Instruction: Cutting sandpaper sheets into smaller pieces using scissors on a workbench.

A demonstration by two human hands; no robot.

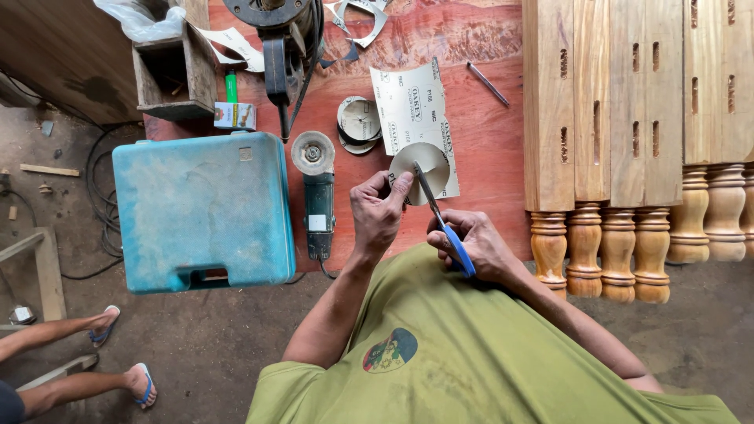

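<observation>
My left hand [378, 212] pinches a sheet of sandpaper [412, 126] at its near edge, where a round disc shape [424, 165] is partly cut out of it. My right hand [475, 243] grips blue-handled scissors [441, 220], and their blades point up into the disc's edge. Both hands work over a reddish wooden table [487, 133]. An angle grinder [316, 196] with a round pad lies just left of my left hand.
A teal tool case [200, 208] sits at the table's left end. Turned wooden legs [620, 149] lie in a row on the right. A sanding disc [359, 122], sandpaper scraps [357, 20], a pencil [488, 83], a wooden box [169, 67] and a small carton [234, 115] are farther back. Another person's legs in sandals [78, 357] are at lower left.
</observation>
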